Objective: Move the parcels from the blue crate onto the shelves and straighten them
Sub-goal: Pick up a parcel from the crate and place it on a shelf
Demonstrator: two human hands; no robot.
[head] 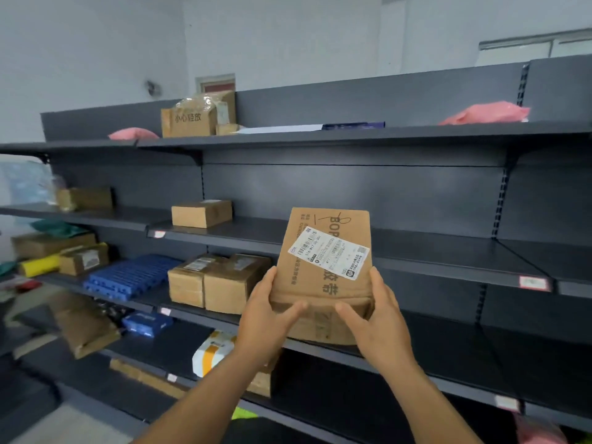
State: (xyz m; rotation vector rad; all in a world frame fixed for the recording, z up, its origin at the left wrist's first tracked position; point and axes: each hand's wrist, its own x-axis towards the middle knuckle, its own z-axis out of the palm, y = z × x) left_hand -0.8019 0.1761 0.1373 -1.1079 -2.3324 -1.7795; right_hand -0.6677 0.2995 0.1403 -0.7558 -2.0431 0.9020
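**Cardboard parcel held in both hands before dark metal shelves**

Head view: a flat brown cardboard parcel (323,267) is held up in front of the dark grey metal shelving (416,251), level with the second and third shelves. Its long axis is seen running nearly upright, with the top tipped away towards the shelves. A white shipping label (330,253) is stuck askew across its matte, slightly creased face, over black printed characters. The lower left corner is gripped by the left hand (266,312) and the lower right corner by the right hand (378,318); on each hand the thumb is curled over the near face and the fingers are wrapped along the side edge.

On the shelf to the left, two squat taped cardboard boxes (221,282) are seen side by side, touching, beside a ribbed blue plastic pallet (131,275). A smaller box (201,213) sits on the shelf above. Soft pink bags (485,113) lie on the top shelf.
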